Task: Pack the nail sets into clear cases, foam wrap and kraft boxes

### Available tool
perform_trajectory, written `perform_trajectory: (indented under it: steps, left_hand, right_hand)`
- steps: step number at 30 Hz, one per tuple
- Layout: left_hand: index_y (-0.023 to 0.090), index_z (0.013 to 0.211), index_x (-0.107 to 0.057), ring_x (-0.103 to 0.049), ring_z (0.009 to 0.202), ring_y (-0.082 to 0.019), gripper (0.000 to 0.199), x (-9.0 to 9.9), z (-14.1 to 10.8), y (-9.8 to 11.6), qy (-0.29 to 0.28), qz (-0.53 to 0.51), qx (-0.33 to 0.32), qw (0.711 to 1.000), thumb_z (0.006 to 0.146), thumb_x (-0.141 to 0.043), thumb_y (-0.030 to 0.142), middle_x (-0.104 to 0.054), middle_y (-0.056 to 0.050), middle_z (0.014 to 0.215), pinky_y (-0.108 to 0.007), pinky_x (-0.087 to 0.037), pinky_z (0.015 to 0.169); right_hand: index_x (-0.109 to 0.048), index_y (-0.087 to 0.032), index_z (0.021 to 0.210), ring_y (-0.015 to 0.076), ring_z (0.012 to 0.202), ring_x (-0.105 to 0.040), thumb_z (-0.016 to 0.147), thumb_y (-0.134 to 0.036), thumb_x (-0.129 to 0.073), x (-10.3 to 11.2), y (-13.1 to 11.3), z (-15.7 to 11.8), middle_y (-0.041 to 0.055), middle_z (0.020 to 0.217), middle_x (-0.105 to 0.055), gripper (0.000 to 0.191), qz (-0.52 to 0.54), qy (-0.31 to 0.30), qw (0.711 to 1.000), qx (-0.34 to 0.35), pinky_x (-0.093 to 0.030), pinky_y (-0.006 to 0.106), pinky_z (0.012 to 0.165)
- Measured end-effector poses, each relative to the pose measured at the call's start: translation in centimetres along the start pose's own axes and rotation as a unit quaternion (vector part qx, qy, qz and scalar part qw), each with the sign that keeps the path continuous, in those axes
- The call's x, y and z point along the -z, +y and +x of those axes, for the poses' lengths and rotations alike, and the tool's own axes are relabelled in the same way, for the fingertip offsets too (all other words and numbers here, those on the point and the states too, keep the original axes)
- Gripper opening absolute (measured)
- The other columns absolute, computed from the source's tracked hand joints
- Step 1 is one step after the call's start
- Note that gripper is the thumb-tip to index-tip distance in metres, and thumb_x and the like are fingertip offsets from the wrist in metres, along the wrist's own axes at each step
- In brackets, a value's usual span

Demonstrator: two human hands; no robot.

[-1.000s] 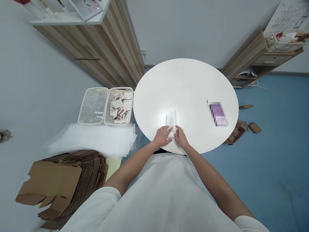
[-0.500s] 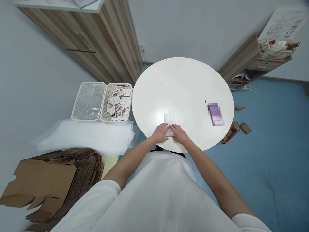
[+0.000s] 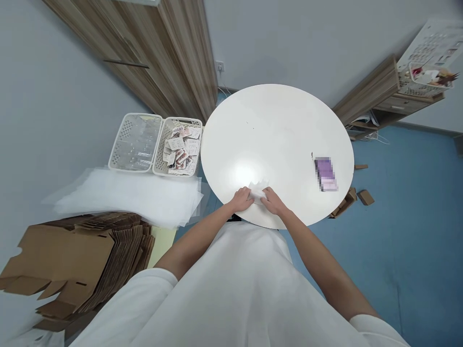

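Observation:
A crumpled piece of thin white wrapping sheet (image 3: 257,191) lies at the near edge of the round white table (image 3: 278,125). My left hand (image 3: 242,199) grips its left side, fingers curled in. On its right side my right hand (image 3: 273,200) is closed over the sheet's edge. Between the hands the sheet bunches up, with a ragged upper rim. Whether anything is wrapped inside it cannot be seen.
On the table's right lies a blurred purple object (image 3: 326,174). To the left are a basket of printed cards (image 3: 181,149), a basket of clear plastic pieces (image 3: 135,144), a stack of white sheets (image 3: 130,195) and folded cardboard boxes (image 3: 68,265). Small boxes (image 3: 365,197) lie on the floor.
The sheet was flatter and longer, pressed under both hands. Now its far end is drawn in and bunched, and my hands have moved slightly apart to its two sides.

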State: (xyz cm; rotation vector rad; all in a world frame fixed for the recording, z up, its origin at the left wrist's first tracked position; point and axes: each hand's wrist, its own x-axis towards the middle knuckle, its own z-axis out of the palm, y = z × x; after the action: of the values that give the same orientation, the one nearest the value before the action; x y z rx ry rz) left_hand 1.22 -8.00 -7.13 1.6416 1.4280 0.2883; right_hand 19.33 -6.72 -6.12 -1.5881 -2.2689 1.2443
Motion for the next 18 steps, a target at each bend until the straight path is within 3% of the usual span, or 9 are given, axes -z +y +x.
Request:
perform_trajectory:
  steps: [3, 6, 9, 13, 16, 18]
  left_hand:
    - [0.022, 0.101, -0.048, -0.053, 0.085, -0.021, 0.028, -0.3, 0.9, -0.1, 0.026, -0.042, 0.024, 0.998, 0.075, -0.05, 0.031, -0.055, -0.005, 0.091, -0.035, -0.04, 0.08]
    - [0.022, 0.109, -0.042, -0.054, 0.084, -0.019, 0.036, -0.8, 1.1, -0.1, 0.07, -0.055, 0.044, 0.995, 0.076, -0.051, 0.031, -0.053, -0.006, 0.099, -0.033, -0.041, 0.078]
    - [0.022, 0.108, -0.043, -0.053, 0.088, -0.018, 0.032, -1.3, 1.0, 0.0, 0.089, -0.037, 0.058, 0.994, 0.078, -0.05, 0.03, -0.049, -0.007, 0.108, -0.032, -0.041, 0.078]
    - [0.022, 0.104, -0.047, -0.052, 0.09, -0.019, 0.027, -1.3, 1.2, 0.2, 0.081, -0.032, 0.073, 0.993, 0.078, -0.051, 0.028, -0.05, -0.007, 0.103, -0.03, -0.042, 0.077]
    - [0.021, 0.103, -0.048, -0.052, 0.089, -0.018, 0.027, -1.1, 1.2, 0.3, 0.086, -0.046, 0.094, 0.991, 0.077, -0.052, 0.028, -0.05, -0.007, 0.103, -0.029, -0.042, 0.076]
    - [0.02, 0.103, -0.048, -0.053, 0.088, -0.016, 0.027, -1.1, 1.0, 0.4, 0.096, -0.054, 0.11, 0.988, 0.078, -0.052, 0.028, -0.05, -0.007, 0.104, -0.028, -0.042, 0.076]
  right_hand:
    - [-0.051, -0.018, 0.098, 0.0194, 0.093, -0.048, 0.081, -0.027, -0.032, -0.1, 0.8, 1.4, 0.0074, 0.098, -0.053, 0.027, 0.018, 0.045, 0.998, -0.037, -0.04, 0.033, 0.081]
    - [-0.047, -0.018, 0.112, 0.02, 0.099, -0.047, 0.083, -0.029, -0.031, -1.0, 1.1, 1.8, 0.0093, 0.106, -0.05, 0.035, 0.007, 0.107, 0.991, -0.084, -0.039, 0.034, 0.085]
    - [-0.046, -0.018, 0.116, 0.0211, 0.098, -0.047, 0.083, -0.033, -0.033, -2.0, 0.8, 1.8, 0.0106, 0.107, -0.046, 0.038, -0.002, 0.163, 0.976, -0.146, -0.041, 0.034, 0.081]
    - [-0.041, -0.018, 0.12, 0.0204, 0.098, -0.047, 0.083, -0.036, -0.035, -2.4, 0.2, 1.2, 0.0112, 0.113, -0.041, 0.042, 0.059, 0.221, 0.957, -0.18, -0.042, 0.034, 0.08]
    - [-0.037, -0.018, 0.122, 0.0184, 0.091, -0.05, 0.081, -0.04, -0.036, -2.2, 0.2, 0.0, 0.0116, 0.114, -0.041, 0.046, 0.132, 0.242, 0.941, -0.199, -0.042, 0.033, 0.08]
    - [-0.036, -0.019, 0.123, 0.0163, 0.082, -0.052, 0.08, -0.043, -0.038, -2.0, 0.4, -1.1, 0.0102, 0.112, -0.044, 0.049, 0.182, 0.225, 0.931, -0.223, -0.043, 0.032, 0.077]
